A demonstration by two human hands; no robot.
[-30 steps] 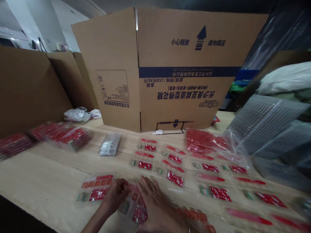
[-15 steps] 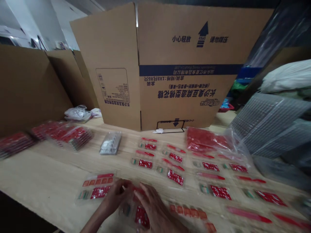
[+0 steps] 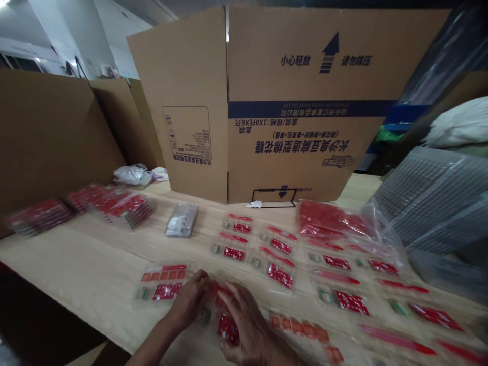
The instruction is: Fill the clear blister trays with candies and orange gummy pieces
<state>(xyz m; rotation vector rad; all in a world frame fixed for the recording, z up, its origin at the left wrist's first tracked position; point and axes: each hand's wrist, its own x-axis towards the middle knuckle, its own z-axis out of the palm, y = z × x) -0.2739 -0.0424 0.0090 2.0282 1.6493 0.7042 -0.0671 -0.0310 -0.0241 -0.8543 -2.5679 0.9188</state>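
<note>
Both hands meet at the near edge of the wooden table (image 3: 84,264) over one clear plastic tray of red items (image 3: 227,328). My left hand (image 3: 190,300) pinches the tray's upper left part, fingers curled. From the right, my right hand (image 3: 247,328) curls its fingers onto the same tray. Another filled tray (image 3: 162,287) lies just left of my left hand. A strip of small red squares (image 3: 301,328) sits to the right of my right hand.
Several more filled trays (image 3: 280,274) lie in rows across the table. A bag of red pieces (image 3: 328,221) and stacked clear trays (image 3: 430,198) are at right. Bundles of red packs (image 3: 125,206) lie at left. A large cardboard box (image 3: 267,107) stands behind, a small clear tray stack (image 3: 182,221) before it.
The view has shifted, so everything sits slightly further right. Both hands stay on the same tray, and my fingers have curled in more tightly around it.
</note>
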